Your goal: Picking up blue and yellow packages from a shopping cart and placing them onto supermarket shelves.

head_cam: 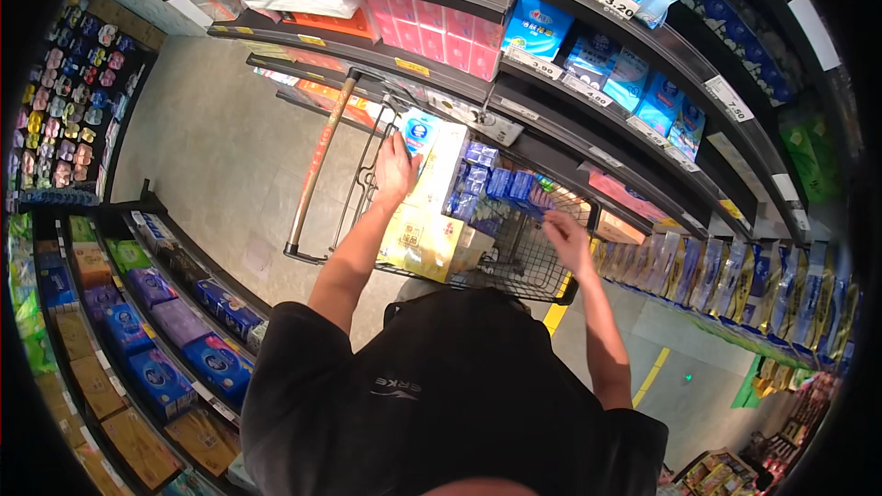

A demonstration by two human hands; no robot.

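Observation:
In front of me stands a black wire shopping cart (pixel 544 269), with its handle (pixel 322 162) to the left. My right hand (pixel 570 241) grips the near end of a blue multipack of tissues (pixel 520 187) over the cart. My left hand (pixel 395 176) is at the corner of a blue-and-white tissue pack (pixel 422 132), thumb and fingers apart; whether it grips the pack is unclear. More blue tissue packs (pixel 473 182) lie in the basket. Beside them are a yellow pack (pixel 417 241) and a white pack (pixel 448 151), both bright with glare.
Shelves (pixel 427 0) of tissue packs run close along the cart's far side. Another shelf (pixel 158 337) with boxed tissues stands at lower left. Bagged goods (pixel 723 282) hang at right. Footwear hangs on a rack (pixel 69 103) beyond the tiled floor (pixel 200 124).

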